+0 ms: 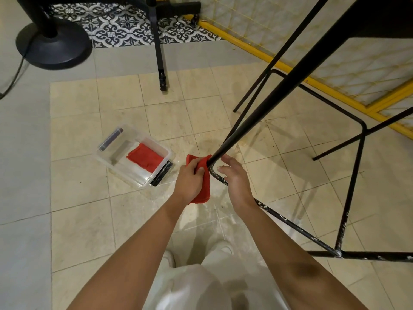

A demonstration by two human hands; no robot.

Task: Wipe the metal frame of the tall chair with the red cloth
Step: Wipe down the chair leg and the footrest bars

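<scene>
Cloth gripped by left hand at chair frame; right hand relaxed, perhaps touching; tub nearby.

Floor of square beige tiles with pale smears, bordered at left by a plain grey strip and at the far edge by a band of black-and-white patterned tiles. A round black base stands at upper left on the grey strip, a cable trailing from it; to its right a thin black leg ends on the beige tiles. A yellow-framed mesh panel runs diagonally along the right.
</scene>
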